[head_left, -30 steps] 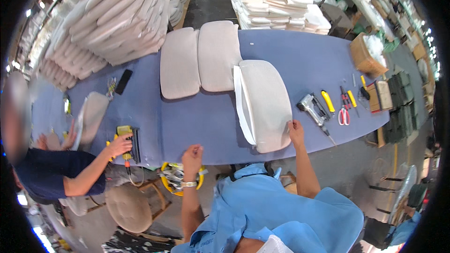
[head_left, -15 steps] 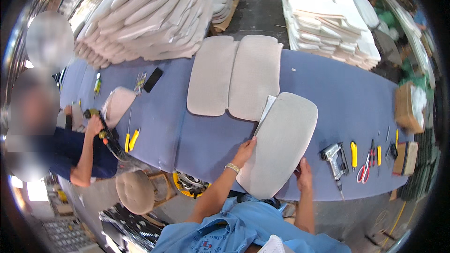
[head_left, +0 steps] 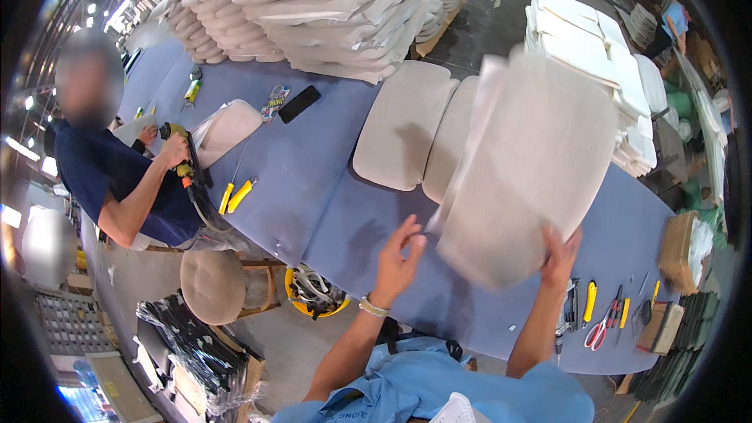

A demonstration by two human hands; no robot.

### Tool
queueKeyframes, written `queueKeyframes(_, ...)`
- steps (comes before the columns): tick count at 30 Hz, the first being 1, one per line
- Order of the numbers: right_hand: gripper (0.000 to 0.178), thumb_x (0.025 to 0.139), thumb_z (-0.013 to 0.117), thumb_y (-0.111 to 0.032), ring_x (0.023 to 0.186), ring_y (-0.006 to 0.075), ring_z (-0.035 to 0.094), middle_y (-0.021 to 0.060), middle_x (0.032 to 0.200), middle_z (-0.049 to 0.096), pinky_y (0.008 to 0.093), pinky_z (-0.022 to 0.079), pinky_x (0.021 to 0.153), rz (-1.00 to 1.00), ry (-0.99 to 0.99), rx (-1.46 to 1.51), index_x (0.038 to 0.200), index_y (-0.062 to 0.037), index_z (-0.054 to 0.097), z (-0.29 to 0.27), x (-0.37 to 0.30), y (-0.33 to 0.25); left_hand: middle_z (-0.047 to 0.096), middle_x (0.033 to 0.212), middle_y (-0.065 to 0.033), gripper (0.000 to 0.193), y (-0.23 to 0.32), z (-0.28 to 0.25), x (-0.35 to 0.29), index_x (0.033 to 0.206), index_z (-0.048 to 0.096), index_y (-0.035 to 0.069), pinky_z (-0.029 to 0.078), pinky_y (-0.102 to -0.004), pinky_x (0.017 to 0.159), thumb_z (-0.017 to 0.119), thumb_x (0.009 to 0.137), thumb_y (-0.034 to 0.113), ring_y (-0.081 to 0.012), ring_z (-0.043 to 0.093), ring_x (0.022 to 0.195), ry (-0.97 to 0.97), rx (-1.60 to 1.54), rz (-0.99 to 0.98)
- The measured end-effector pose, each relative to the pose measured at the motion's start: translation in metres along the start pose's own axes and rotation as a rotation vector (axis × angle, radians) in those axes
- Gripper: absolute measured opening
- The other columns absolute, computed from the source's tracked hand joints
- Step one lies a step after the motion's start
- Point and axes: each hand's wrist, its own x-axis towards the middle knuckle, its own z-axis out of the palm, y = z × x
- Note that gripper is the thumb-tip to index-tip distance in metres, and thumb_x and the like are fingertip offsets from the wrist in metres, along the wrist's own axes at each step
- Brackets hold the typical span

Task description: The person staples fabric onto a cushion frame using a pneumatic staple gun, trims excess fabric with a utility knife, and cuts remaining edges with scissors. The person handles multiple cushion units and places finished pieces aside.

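A beige upholstered seat cushion [head_left: 540, 164], blurred by motion, is raised above the blue table, with a white flap along its left edge. My right hand [head_left: 559, 257] grips its near right edge; part of the fingers is hidden by the cushion. To the cushion's left, my left hand [head_left: 399, 265] is open and apart from it, fingers spread and holding nothing. Beyond lie two similar pads side by side, the left pad [head_left: 399, 125] fully visible and the right pad [head_left: 450, 141] partly covered by the raised cushion.
Stacked cushions [head_left: 329, 16] tower at the far left, with white pads [head_left: 568, 39] piled far right. A pneumatic gun, yellow cutter [head_left: 590, 301] and red-handled scissors [head_left: 597, 334] lie right. At left, a co-worker [head_left: 133, 180] holds a power tool [head_left: 184, 160]. A stool [head_left: 213, 286] stands below.
The cushion has been lifted off the table, away from me and to the right. My left hand has let go of it. The whole view has shifted, showing more of the left side.
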Motion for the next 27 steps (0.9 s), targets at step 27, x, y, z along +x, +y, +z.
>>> queueKeyframes(27,0.047,0.084,0.073,-0.029,0.128,0.0383,0.055,0.0206,0.135,0.061,0.0515,0.042,0.108,-0.730,0.160,-1.154,0.126,-0.0077,0.066,0.172,0.232,0.179,0.074,0.118,-0.0163,0.049,-0.089,-0.112,-0.142,0.136,0.062,-0.002,0.056,-0.0328,0.088,0.067,0.101,0.031,-0.0205,0.073,0.101,0.128,0.347,-0.608)
